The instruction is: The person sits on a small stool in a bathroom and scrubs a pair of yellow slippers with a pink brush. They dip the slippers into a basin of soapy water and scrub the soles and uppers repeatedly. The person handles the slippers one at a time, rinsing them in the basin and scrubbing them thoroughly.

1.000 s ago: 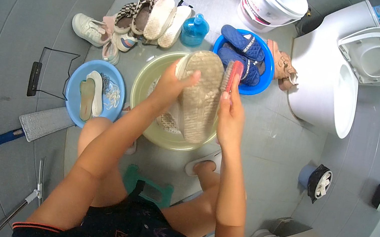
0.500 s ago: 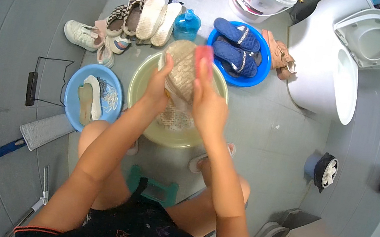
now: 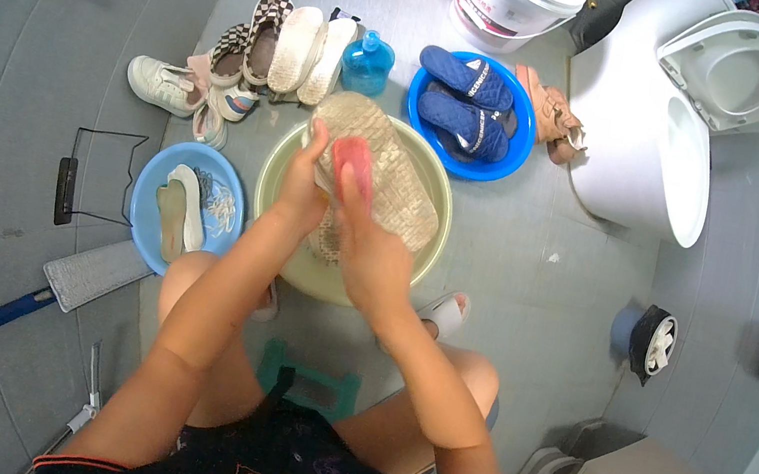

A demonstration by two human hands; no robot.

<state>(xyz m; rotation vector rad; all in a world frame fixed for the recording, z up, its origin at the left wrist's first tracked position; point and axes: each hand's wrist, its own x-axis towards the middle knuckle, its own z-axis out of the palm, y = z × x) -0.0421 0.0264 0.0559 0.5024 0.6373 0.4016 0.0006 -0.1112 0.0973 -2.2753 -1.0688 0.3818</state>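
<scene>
A beige shoe is tilted sole-up over a pale yellow-green basin, its textured tread showing. My left hand grips the shoe along its left edge, with the thumb up on the sole. In my right hand is a pink scrubbing brush, laid against the left part of the tread, with fingers stretched along its back. The brush's bristles are out of sight, and the shoe and my hands cover most of the basin's inside.
To the left, a light-blue basin holds insoles and laces. Beyond are several shoes and a blue bottle. A blue basin with navy slippers stands right of them, near a white bucket and toilet.
My right hand has drawn the brush toward me and left across the sole. The shoe has turned so that more of its tread faces up.
</scene>
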